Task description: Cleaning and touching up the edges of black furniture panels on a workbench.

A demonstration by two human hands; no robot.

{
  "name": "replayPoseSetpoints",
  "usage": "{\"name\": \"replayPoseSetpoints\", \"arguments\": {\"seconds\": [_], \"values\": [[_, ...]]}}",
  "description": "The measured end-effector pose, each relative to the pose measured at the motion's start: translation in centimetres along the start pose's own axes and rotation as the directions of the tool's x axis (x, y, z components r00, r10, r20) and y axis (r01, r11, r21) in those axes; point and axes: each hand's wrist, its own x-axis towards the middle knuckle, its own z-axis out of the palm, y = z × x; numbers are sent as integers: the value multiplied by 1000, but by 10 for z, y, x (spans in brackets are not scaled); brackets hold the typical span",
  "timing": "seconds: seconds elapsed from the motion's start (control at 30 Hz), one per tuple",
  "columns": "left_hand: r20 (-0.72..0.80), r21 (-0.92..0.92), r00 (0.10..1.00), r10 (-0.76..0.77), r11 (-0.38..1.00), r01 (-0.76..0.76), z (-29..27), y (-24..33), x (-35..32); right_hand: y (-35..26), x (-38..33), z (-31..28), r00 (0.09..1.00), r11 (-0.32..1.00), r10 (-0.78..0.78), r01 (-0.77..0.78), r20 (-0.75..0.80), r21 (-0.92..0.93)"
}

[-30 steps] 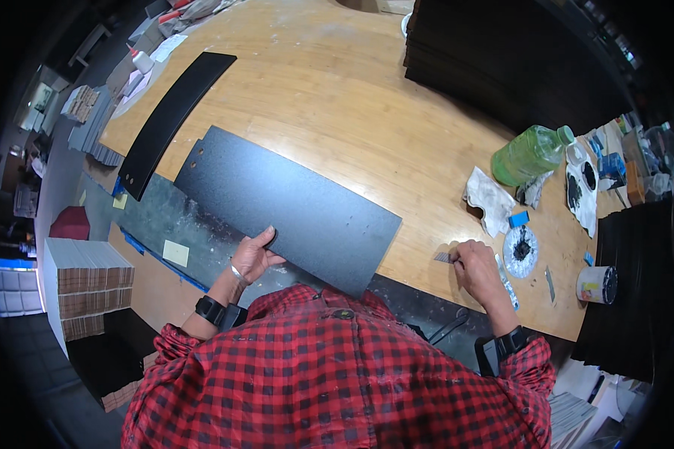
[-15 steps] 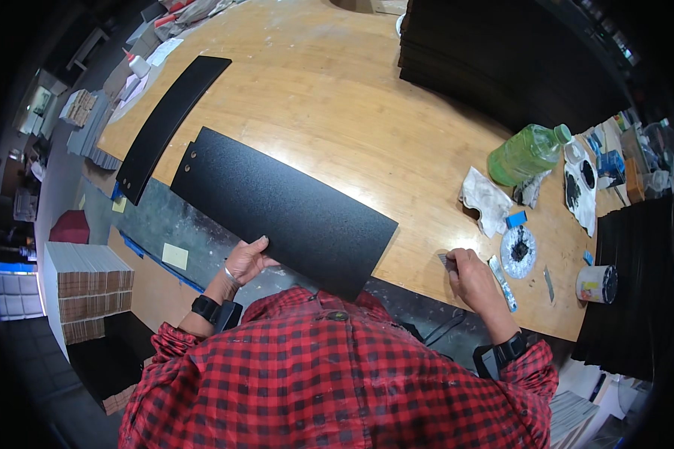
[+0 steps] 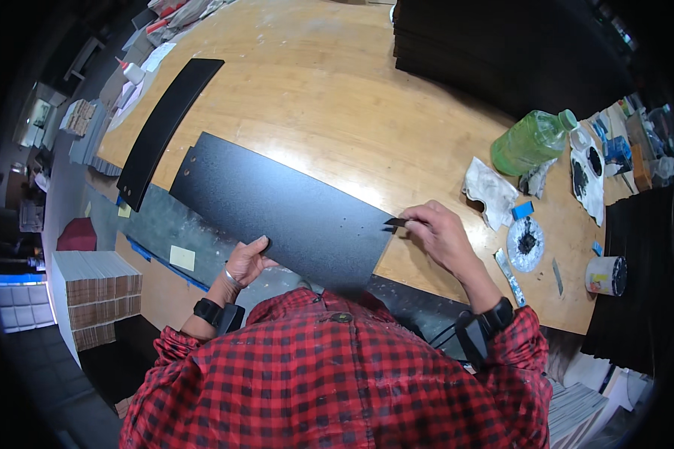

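A long black textured panel [image 3: 277, 202] lies slanted across the near edge of the wooden workbench [image 3: 329, 97]. My left hand [image 3: 246, 260] grips the panel's near long edge, thumb on top. My right hand [image 3: 440, 236] holds a small dark flat blade-like tool [image 3: 395, 222] whose tip touches the panel's right end. A second narrow curved black panel [image 3: 165, 127] lies to the left, apart from both hands.
A green plastic bottle [image 3: 530, 142], crumpled rags [image 3: 488, 192], a round lid with black paste [image 3: 526, 243], a small white cup [image 3: 605, 275] and scrapers sit at the right. A stack of black panels [image 3: 502, 52] fills the far right. Cardboard stacks [image 3: 97, 295] stand below left.
The panel has shifted left and nearer along the bench edge with my left hand. My right hand has moved left, bringing the tool from the bare wood to the panel's right end.
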Motion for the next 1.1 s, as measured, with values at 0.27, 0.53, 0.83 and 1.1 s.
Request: {"name": "replayPoseSetpoints", "arguments": {"seconds": [0.27, 0.53, 0.83, 1.1], "values": [[-127, 29, 991, 46, 999, -43, 22, 2, -4, 22, 16, 32, 999, 998, 46, -45, 18, -46], [-172, 28, 984, 54, 998, -50, 11, -5, 2, 18, 17, 36, 999, 998, -35, 34, -16, -46], [-170, 25, 984, 52, 999, -48, 6, -6, 0, 17, 15, 38, 997, 997, -61, 59, -42, -50], [-207, 52, 976, 64, 997, -55, 18, -3, -2, 19, 15, 36, 995, 991, -84, 78, -48, -109]]}}
